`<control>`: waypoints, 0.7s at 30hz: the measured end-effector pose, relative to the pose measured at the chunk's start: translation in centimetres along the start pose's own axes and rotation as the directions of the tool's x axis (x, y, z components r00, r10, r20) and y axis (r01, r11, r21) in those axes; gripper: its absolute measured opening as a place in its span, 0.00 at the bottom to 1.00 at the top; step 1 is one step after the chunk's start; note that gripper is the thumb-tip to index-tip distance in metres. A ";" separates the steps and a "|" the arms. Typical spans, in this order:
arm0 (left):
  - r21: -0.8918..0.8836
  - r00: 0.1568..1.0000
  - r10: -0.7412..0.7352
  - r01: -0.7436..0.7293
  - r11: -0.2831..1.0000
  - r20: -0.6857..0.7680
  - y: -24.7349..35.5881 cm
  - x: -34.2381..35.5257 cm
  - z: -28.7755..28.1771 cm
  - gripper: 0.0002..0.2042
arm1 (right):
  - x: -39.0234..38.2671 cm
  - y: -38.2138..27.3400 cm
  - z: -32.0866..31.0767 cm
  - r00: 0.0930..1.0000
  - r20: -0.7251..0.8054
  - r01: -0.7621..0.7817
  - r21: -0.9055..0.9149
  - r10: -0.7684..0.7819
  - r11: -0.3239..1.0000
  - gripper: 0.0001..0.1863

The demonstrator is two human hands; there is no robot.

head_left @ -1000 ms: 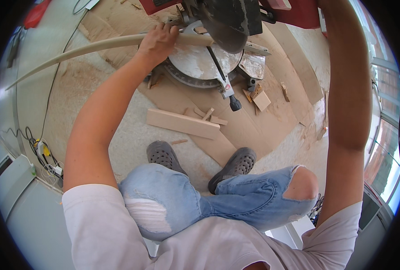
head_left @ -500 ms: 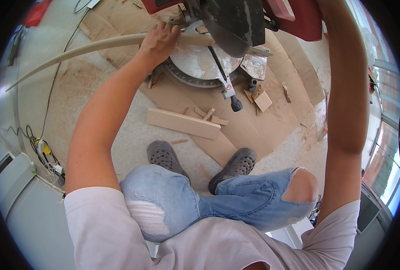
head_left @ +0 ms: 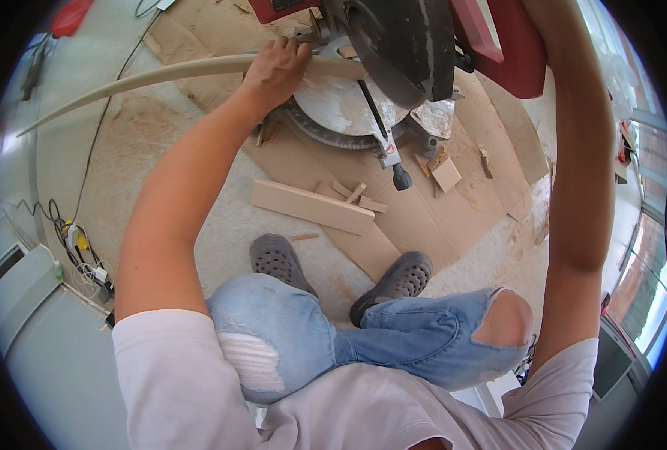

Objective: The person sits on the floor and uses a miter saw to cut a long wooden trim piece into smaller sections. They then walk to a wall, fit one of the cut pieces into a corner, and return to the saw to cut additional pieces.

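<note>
1 wooden strip point(head_left: 191, 68) observed, left hand point(head_left: 279, 70) gripping it on mitre saw point(head_left: 397, 64); right hand point(head_left: 545, 13) cropped, grip cannot be told.

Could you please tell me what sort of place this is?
It is probably an improvised woodworking area, perhaps in a room under renovation: there is a miter saw, cardboard spread around it, and a flat board among loose wood offcuts.

No txt legible; saw scale point(head_left: 332, 140) marks & red-wht label point(head_left: 391, 149) too small.
</note>
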State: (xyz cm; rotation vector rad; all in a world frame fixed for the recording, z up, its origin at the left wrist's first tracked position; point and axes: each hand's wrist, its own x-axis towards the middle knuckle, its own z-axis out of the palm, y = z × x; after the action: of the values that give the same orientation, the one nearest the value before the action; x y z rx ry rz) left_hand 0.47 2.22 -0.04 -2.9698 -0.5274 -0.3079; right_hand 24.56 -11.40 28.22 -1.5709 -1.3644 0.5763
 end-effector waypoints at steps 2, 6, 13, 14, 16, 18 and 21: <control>0.017 1.000 -0.009 0.009 1.000 0.016 -0.1 -0.5 0.0 0.13 | -0.5 0.3 0.7 0.999 -0.040 -0.025 0.019 0.026 1.000 0.20; 0.012 1.000 0.011 -0.011 1.000 -0.015 0.0 0.2 0.0 0.11 | -1.9 0.3 0.4 0.991 -0.117 -0.072 -0.014 0.070 0.997 0.19; -0.006 1.000 -0.028 0.028 1.000 -0.002 -0.1 -0.5 -0.2 0.10 | -5.4 0.4 1.4 0.967 -0.209 -0.166 -0.097 0.143 0.981 0.18; 0.005 1.000 -0.020 0.021 1.000 -0.004 -0.1 -0.3 -0.3 0.09 | -5.8 1.1 1.3 0.971 -0.198 -0.155 -0.075 0.138 0.985 0.18; 0.028 1.000 -0.006 0.006 1.000 -0.007 -0.1 0.0 -0.4 0.07 | -6.9 4.5 -0.3 0.993 -0.100 -0.066 0.026 0.068 0.997 0.21; -0.003 1.000 -0.019 0.019 1.000 0.021 -0.1 -0.1 -0.6 0.08 | -8.2 5.6 -0.3 0.992 -0.108 -0.066 0.065 0.073 0.996 0.22; -0.049 0.998 -0.033 0.036 0.998 0.050 0.0 -0.1 -0.6 0.10 | -11.0 7.1 0.0 0.987 -0.146 -0.060 0.038 0.064 0.998 0.22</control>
State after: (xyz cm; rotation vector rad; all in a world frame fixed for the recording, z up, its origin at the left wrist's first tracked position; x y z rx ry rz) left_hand 0.28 2.11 0.55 -3.0261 -0.5856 -0.2553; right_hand 25.12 -21.30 19.63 -1.6008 -1.1938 0.5079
